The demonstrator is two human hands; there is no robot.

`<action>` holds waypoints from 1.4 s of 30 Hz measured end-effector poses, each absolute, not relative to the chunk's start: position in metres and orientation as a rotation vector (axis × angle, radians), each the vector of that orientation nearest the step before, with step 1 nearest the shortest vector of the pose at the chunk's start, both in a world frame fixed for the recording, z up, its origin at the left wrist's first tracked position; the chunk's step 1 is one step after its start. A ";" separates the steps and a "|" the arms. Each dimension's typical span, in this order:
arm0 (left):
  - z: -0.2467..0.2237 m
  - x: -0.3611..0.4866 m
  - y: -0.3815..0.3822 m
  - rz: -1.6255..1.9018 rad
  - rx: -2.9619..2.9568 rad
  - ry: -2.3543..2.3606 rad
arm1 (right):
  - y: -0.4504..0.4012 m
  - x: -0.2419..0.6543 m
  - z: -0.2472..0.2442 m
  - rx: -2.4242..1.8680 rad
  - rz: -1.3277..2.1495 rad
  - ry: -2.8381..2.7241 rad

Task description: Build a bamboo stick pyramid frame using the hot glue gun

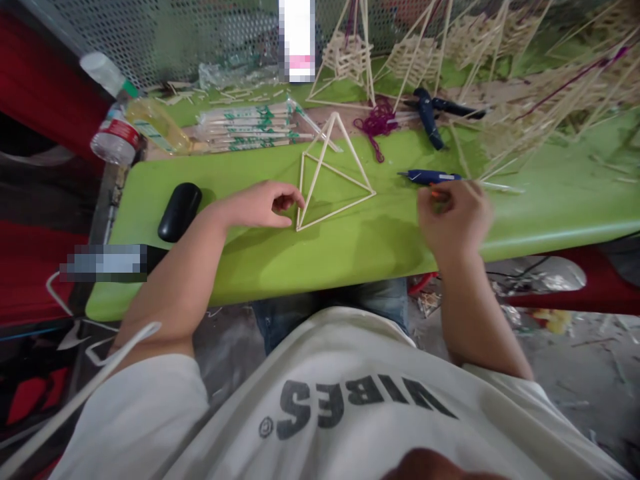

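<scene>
A pyramid frame of pale sticks (345, 205) stands on the green table, its peak upward. My left hand (267, 204) is at its near left corner, fingers curled and apart, with a fingertip at or very near a stick; nothing shows between the fingers. My right hand (455, 217) is at the right, its fingers curled together and blurred by motion. A small orange bit shows at those fingers, too small to name. Just behind that hand lies a blue glue gun (425, 177), nozzle to the left; whether the hand touches it is unclear.
Packaged sticks (250, 128), purple string (377, 123) and dark blue pliers (431, 120) lie behind. Finished stick structures (347, 60) stand at the back and right. Bottles (116, 133) are at the back left, a black case (180, 212) at the left of the green table (260, 267).
</scene>
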State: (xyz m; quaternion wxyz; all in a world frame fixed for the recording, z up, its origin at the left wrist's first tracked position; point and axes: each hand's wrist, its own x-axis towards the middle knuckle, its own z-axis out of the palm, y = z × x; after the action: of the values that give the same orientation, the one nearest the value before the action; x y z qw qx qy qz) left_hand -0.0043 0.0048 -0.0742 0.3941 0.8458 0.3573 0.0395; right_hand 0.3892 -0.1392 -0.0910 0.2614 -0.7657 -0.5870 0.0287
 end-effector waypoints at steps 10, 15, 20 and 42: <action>-0.074 0.003 0.000 -0.001 2.134 0.922 | -0.078 0.345 -0.112 -2.107 0.219 -1.747; -0.073 0.006 0.000 -0.020 2.133 0.917 | -0.078 0.349 -0.117 -2.042 0.227 -1.772; -0.075 0.006 -0.001 -0.023 2.128 0.921 | -0.076 0.348 -0.116 -2.031 0.287 -1.742; -0.104 0.053 -0.007 0.409 2.025 1.657 | -0.069 0.384 -0.115 -1.692 0.464 -2.124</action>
State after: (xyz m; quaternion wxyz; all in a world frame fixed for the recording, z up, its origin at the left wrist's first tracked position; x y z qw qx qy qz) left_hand 0.0527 -0.0072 -0.1038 0.2442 0.7414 0.6068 0.1498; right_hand 0.3844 -0.0689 -0.1152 0.1923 -0.6027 -0.7566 0.1652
